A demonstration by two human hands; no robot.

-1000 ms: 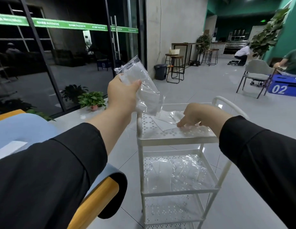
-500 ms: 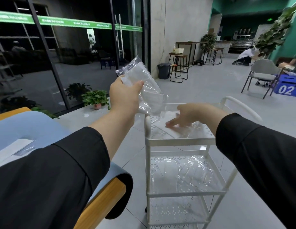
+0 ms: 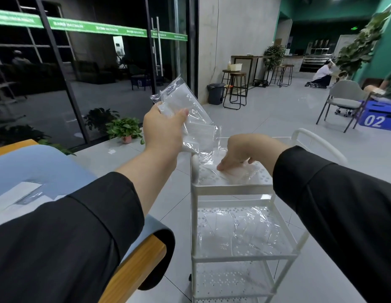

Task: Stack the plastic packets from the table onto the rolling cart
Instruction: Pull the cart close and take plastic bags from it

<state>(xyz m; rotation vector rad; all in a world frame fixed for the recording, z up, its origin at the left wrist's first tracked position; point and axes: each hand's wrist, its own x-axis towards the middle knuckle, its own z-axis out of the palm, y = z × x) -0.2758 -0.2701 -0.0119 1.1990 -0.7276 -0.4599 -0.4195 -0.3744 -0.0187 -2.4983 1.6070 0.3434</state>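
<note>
A person stands at a white rolling cart [image 3: 231, 189]. The left hand [image 3: 163, 130] grips a bunch of clear plastic packets [image 3: 190, 119], raised above the cart's near-left corner. The right hand [image 3: 240, 152], fingers bent downward, presses one packet [image 3: 236, 172] flat on the top shelf. More packets [image 3: 238, 228] lie on the middle shelf; one [image 3: 26, 193] remains on the table [image 3: 48, 165], left. Best to square each packet flat before adding another. Compared with a second ago, the right hand sits nearer on the shelf.
</note>
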